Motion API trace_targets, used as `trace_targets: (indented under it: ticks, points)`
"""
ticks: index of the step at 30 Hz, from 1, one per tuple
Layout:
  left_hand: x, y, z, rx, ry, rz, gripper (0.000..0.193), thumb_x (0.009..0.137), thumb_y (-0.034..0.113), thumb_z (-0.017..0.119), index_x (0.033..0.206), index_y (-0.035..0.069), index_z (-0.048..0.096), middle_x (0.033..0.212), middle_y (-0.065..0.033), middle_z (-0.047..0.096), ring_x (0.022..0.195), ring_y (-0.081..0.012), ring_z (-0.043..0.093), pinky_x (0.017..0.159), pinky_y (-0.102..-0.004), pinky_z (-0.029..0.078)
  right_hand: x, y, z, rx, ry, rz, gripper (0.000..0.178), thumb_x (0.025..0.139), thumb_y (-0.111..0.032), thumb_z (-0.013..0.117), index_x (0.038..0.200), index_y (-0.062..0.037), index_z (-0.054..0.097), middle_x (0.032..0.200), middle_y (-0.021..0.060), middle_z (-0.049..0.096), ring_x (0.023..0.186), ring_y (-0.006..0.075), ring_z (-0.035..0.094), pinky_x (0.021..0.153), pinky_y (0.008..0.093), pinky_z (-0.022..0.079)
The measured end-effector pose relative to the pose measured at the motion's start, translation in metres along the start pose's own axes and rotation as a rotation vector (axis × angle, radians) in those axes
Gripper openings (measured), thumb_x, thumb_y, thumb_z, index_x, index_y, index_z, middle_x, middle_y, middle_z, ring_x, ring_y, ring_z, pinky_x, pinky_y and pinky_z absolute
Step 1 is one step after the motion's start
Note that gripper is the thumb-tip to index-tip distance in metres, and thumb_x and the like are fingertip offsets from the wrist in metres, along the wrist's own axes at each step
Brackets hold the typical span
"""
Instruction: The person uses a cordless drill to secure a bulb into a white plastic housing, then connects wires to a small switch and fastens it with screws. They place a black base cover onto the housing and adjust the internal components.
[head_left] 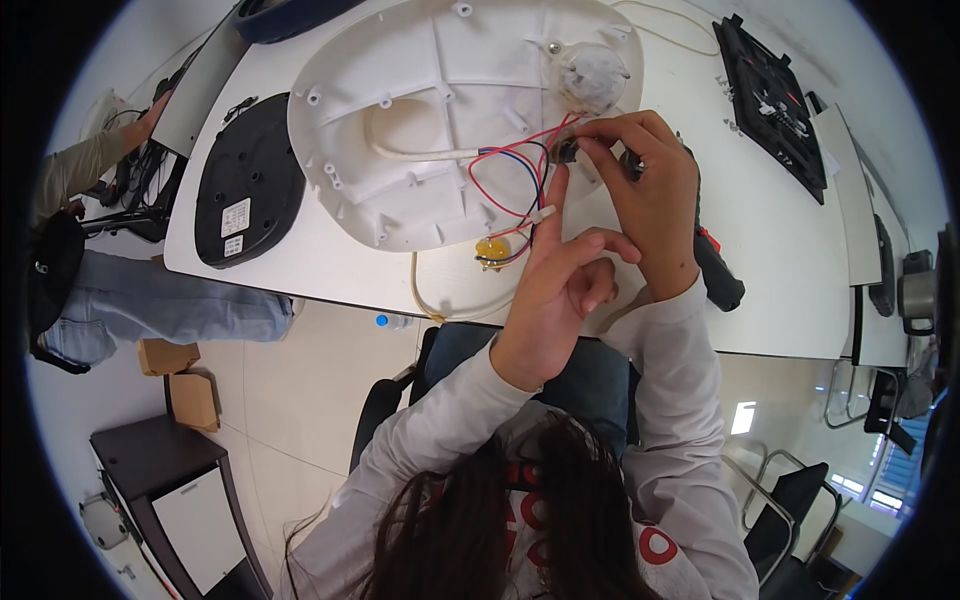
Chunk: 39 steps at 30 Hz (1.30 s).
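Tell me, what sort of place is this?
Probably an office-like workroom used for hands-on electrical work: a white plastic shell with red, blue and black wires lies on a white table, beyond it sits a black case, and a metal-framed chair stands nearby.

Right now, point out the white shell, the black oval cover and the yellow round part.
White shell (470, 108), head view: on its ribbed inner face.
Black oval cover (254, 172), head view: on its bare black surface.
Yellow round part (492, 250), head view: on its yellow body.

One head-worn fisheye looks down over the table (780, 300) nearby
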<state>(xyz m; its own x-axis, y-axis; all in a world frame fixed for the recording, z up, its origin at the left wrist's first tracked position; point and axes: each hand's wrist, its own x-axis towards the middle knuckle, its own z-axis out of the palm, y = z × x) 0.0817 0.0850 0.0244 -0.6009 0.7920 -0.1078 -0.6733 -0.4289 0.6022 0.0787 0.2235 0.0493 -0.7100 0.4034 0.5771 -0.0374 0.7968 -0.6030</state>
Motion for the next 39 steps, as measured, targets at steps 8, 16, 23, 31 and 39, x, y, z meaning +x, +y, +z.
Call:
trace_targets:
  ticks: [8,16,23,31,39]
  points:
    - [0.004,-0.004,-0.003,-0.076,-0.037,0.029,0.083,0.094,0.022,0.05,0.155,0.017,-0.006,0.098,-0.0114,0.062,0.058,-0.0076,0.041,0.064,-0.0208,0.038,0.0,0.003,0.0,-0.037,-0.03,-0.086,0.007,0.082,-0.012,0.072,0.089,-0.0128,0.073,0.085,-0.0005,0.062,0.059,0.0163,0.058,0.054,0.0293,0.047]
    - [0.003,-0.004,0.0,-0.042,0.0,0.007,0.073,0.095,0.019,0.044,0.157,0.023,0.005,0.102,-0.0094,0.06,0.059,-0.0078,0.041,0.072,-0.0274,0.04,-0.008,0.013,-0.001,-0.077,-0.02,-0.186,0.016,0.081,-0.011,0.072,0.096,-0.0168,0.074,0.088,-0.0022,0.062,0.063,0.0165,0.062,0.053,0.0288,0.048]
    - [0.004,-0.005,-0.002,-0.06,-0.004,-0.009,0.071,0.095,0.019,0.044,0.156,0.024,0.008,0.102,-0.0087,0.06,0.059,-0.008,0.04,0.074,-0.0289,0.04,-0.01,0.015,-0.001,-0.098,-0.023,-0.21,0.019,0.081,-0.01,0.071,0.099,-0.0176,0.073,0.089,-0.0016,0.062,0.062,0.0167,0.062,0.052,0.029,0.048]
    - [0.005,-0.003,0.0,-0.126,0.0,-0.011,0.066,0.096,0.02,0.042,0.155,0.023,0.012,0.102,-0.0075,0.06,0.057,-0.0076,0.041,0.075,-0.0306,0.04,-0.009,0.011,-0.002,-0.017,-0.029,-0.134,0.017,0.084,-0.009,0.069,0.099,-0.0162,0.072,0.089,0.001,0.061,0.063,0.0188,0.061,0.054,0.0298,0.048]
    - [0.007,-0.005,-0.003,-0.158,-0.034,0.0,0.079,0.094,0.022,0.047,0.156,0.02,-0.001,0.102,-0.0103,0.062,0.06,-0.0087,0.039,0.071,-0.0254,0.037,-0.01,0.01,-0.002,-0.012,-0.01,-0.121,0.015,0.085,-0.008,0.067,0.098,-0.0142,0.071,0.089,0.0018,0.061,0.063,0.019,0.061,0.054,0.0296,0.048]
